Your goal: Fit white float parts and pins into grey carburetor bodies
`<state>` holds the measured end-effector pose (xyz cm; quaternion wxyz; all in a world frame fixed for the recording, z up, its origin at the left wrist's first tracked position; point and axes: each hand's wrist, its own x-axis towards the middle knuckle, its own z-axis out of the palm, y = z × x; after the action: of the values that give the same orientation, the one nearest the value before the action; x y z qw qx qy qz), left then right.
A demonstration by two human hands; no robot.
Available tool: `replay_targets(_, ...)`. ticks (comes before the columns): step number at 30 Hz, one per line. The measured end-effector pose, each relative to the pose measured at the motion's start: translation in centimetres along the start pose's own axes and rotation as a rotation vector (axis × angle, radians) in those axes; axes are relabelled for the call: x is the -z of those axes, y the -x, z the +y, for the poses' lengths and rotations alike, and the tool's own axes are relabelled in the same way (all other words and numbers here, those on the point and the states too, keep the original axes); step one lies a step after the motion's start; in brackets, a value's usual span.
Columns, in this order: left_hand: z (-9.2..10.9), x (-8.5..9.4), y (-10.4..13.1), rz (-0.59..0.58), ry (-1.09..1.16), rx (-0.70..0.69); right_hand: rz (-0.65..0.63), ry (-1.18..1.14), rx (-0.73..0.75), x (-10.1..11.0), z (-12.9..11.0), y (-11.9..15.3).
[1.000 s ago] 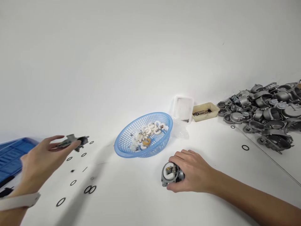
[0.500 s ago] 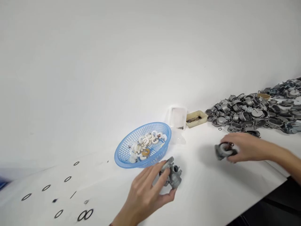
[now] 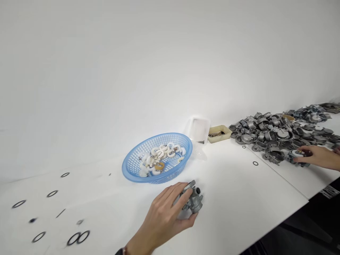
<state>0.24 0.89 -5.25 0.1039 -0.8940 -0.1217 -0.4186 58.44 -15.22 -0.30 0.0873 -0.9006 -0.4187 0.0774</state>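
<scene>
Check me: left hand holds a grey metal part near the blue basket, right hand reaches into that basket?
The right hand is wrong: the head view shows it by the pile of metal parts. The left hand does hold a grey metal part near the blue basket.

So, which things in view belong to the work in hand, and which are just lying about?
In the work:
- metal part in the left hand
- second metal part in the right hand
- metal heap, probably

Apparently lying about:
- blue basket
- white tub
- cream box
- black rings
</scene>
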Motion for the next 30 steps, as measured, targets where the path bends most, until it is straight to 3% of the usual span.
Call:
replay_targets(5,0.5,0.3,-0.2,0.049,-0.016,-0.066,0.107,-0.091,0.012,-0.6,0.8,-0.8)
replay_targets(8,1.6,0.7,-0.8,0.112,-0.028,-0.104,0.311,-0.084,0.105,0.1,-0.9,-0.1)
replay_targets(10,2.5,0.9,-1.3,0.183,0.004,-0.063,0.493,-0.072,0.200,0.5,-4.0,1.7)
replay_targets(11,3.0,1.1,-1.5,0.207,0.018,-0.043,0.511,-0.106,0.282,0.4,-6.2,3.0)
replay_targets(14,3.7,1.4,-1.4,0.199,0.056,-0.015,0.359,-0.288,0.515,-1.0,-13.8,7.6)
replay_targets(17,3.5,1.3,-0.7,0.113,0.152,0.019,0.192,-0.264,0.847,-3.4,-20.9,11.7)
replay_targets(19,3.2,1.1,-0.4,0.071,0.324,0.199,0.104,-0.185,1.048,-4.8,-24.6,13.6)
replay_targets(23,2.5,1.0,-0.8,-0.024,0.965,0.975,0.114,-0.106,1.298,-6.3,-29.4,15.8)
replay_targets(25,2.2,1.2,-1.2,-0.061,1.277,1.266,0.142,-0.079,1.348,-6.7,-30.9,16.4)
replay_targets(27,2.1,1.4,-1.5,-0.066,1.494,1.406,0.180,-0.054,1.394,-7.1,-32.0,16.9)
replay_targets(30,2.3,1.3,-1.7,-0.081,1.682,1.471,0.272,-0.019,1.472,-8.0,-33.2,17.5)
